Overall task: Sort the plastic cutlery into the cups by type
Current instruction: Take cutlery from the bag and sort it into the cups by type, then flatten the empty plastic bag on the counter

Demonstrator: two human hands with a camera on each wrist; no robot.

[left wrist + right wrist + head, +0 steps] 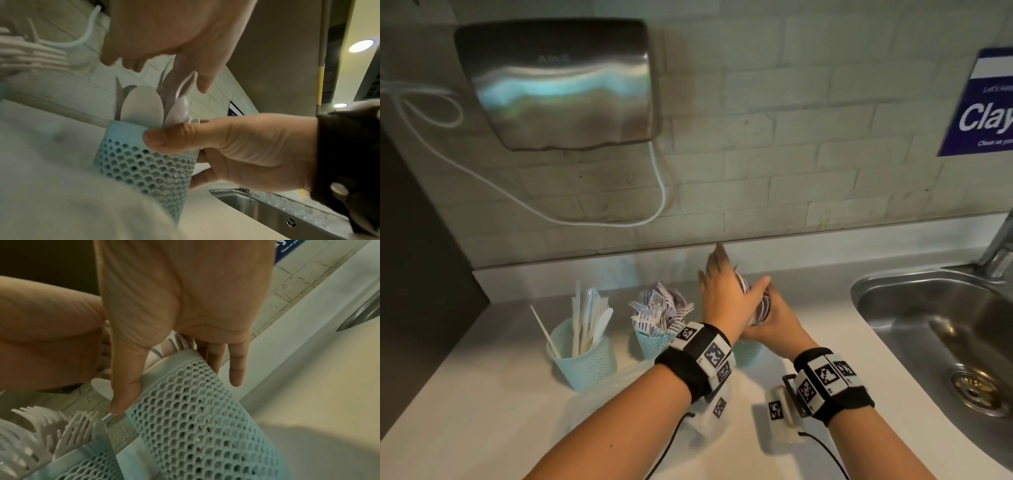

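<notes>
The perforated pale-blue spoon cup [144, 164] — packed with smooth white spoons [141, 104] — is gripped by the right hand [242, 146], beside the fork cup [654, 342]; the left hand's [722, 291] fingers are held straight above the spoons.

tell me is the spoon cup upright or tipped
Tipped: the spoon cup leans in the right hand, whose thumb and fingers wrap its rim, while the left hand sits over the spoons.

Both hands [726, 301] hide most of the spoon cup [751, 353].
</notes>
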